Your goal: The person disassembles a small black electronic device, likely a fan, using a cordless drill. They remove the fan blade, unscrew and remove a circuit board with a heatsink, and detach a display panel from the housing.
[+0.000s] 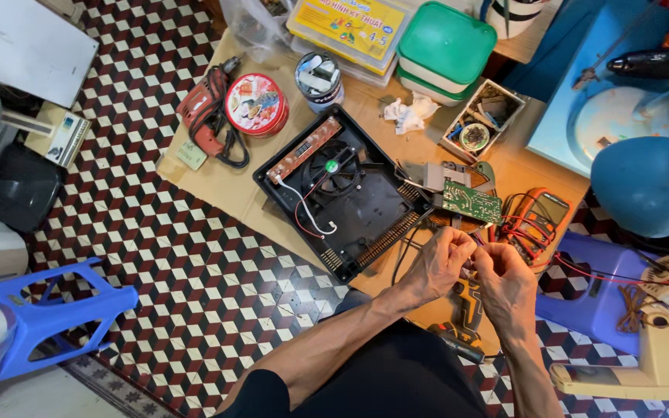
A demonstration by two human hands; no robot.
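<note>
Checkered floor tiles surround your cardboard mat. Both hands, left hand [441,263] and right hand [505,280], pinch thin wires [480,246] just below the green circuit board [470,201]; keep your fingers narrow and steady.

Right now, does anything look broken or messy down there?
Yes. The black appliance case lies open, fan and wires showing, and its green circuit board sits pulled out beside it. A blue stool lies tipped on the tiled floor. Both hands, left hand and right hand, pinch thin wires together.

Matt black plastic casing [365,209], centre; glossy green circuit board [470,201] right of it; shiny printed metal tin [255,104] upper left; glossy blue plastic stool [48,313].
</note>
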